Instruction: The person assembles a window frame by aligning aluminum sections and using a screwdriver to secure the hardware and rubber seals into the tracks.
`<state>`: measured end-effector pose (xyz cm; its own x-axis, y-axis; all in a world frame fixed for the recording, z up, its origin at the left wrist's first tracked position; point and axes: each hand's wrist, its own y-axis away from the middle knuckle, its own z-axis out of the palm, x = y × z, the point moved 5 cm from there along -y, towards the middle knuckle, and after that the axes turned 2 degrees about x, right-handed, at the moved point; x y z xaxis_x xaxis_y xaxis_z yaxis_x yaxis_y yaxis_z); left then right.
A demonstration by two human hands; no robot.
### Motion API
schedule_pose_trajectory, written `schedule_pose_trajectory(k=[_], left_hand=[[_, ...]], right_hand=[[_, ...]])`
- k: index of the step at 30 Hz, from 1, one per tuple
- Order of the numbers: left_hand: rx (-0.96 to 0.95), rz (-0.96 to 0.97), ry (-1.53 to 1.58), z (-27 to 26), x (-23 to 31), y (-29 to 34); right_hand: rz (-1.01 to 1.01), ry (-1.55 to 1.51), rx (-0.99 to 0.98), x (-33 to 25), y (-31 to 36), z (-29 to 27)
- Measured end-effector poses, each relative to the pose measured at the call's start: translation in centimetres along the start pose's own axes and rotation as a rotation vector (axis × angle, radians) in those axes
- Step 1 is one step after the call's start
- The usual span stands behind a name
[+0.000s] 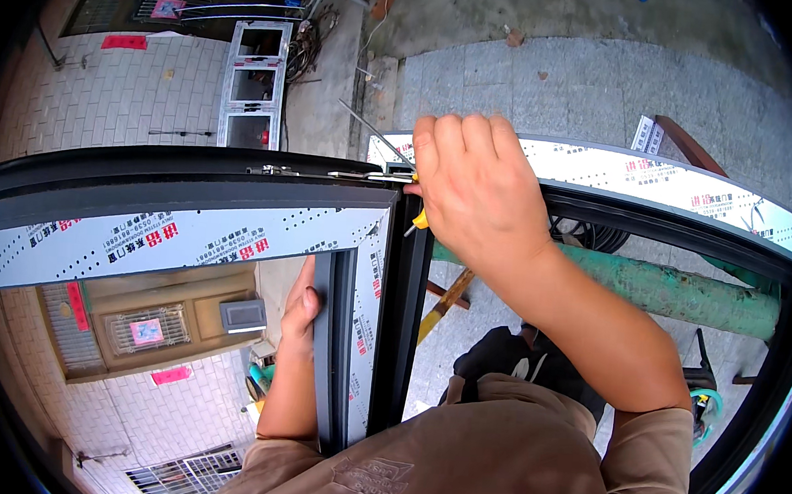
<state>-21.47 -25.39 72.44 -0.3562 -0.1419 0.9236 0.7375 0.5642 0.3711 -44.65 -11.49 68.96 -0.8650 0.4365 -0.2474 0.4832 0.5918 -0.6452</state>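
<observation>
My right hand (478, 184) is closed round a yellow-handled screwdriver (419, 219), at the upper corner where the sash meets the frame. A thin metal shaft (372, 128) sticks out from the fist toward the upper left. Most of the handle is hidden in my fingers. Just left of the fist, a metal hinge fitting (355, 174) lies along the dark top edge. My left hand (300, 309) grips the upright side of the dark grey window sash (318, 352), its thumb showing and some fingers hidden behind the profile. Printed protective film covers the sash faces.
The dark outer frame (654, 230), with white film (586, 159) on it, stretches to the right. Below it runs a green pipe (677, 294). Beyond stand a white-framed window unit (256, 81) and a pale brick wall (141, 82). Black cables (590, 235) lie near the frame.
</observation>
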Motion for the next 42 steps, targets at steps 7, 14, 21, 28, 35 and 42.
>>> schedule_pose_trajectory(k=[7, 14, 21, 28, 35, 42], left_hand=[[0.037, -0.137, 0.031, 1.9, 0.1, 0.2], [0.082, -0.176, 0.024, 2.0, 0.5, 0.5], [0.113, -0.148, 0.112, 2.7, 0.1, 0.3], [0.065, -0.114, 0.198, 1.0, -1.2, -0.3], [0.041, -0.069, 0.186, 0.1, -0.9, -0.5], [-0.033, 0.010, 0.261, 0.7, -0.6, -0.3]], right_hand=[[0.029, 0.045, 0.004, -0.4, 0.0, 0.3], [0.057, 0.073, 0.002, -0.7, -0.4, 0.6], [0.057, 0.070, -0.011, -0.6, -0.4, 0.5], [0.049, 0.029, 0.021, -0.4, -0.3, 0.7], [0.025, 0.062, -0.042, -0.7, -0.3, 0.7], [0.021, 0.097, 0.019, -0.6, 0.2, 0.8]])
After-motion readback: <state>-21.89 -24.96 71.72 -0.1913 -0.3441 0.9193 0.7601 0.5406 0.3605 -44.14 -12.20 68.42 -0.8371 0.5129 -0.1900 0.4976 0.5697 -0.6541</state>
